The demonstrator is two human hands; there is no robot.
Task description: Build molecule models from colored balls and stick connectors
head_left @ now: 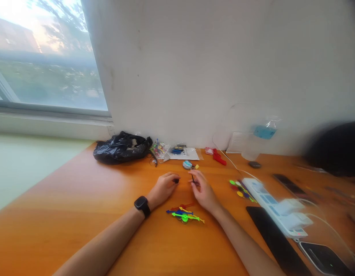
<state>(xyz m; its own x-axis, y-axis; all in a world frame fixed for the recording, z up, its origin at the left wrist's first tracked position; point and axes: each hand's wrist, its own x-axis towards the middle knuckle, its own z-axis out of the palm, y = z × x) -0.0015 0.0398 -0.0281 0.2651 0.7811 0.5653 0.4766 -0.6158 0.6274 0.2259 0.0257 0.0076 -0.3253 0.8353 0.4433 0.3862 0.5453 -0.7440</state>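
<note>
My left hand (165, 186), with a black watch (142, 205) on its wrist, pinches a small black piece (176, 180) whose kind I cannot make out. Across a narrow gap, my right hand (204, 193) has a thin black arrow-like piece (193, 178) between thumb and fingers. Between my forearms lies a small pile of plastic arrow spinners: a green spinner (185, 217) on top, with a blue spinner (173, 211), yellow ones and a red spinner (187, 206) around it. A round tin-like item (187, 165) lies just beyond my hands.
Against the wall sit a black plastic bag (120, 148), a clear bag of colourful parts (160, 149) and a red item (219, 157). On the right are more spinners (240, 190), a power strip (270, 205) with cables, phones and a blurred dark shape (335, 149).
</note>
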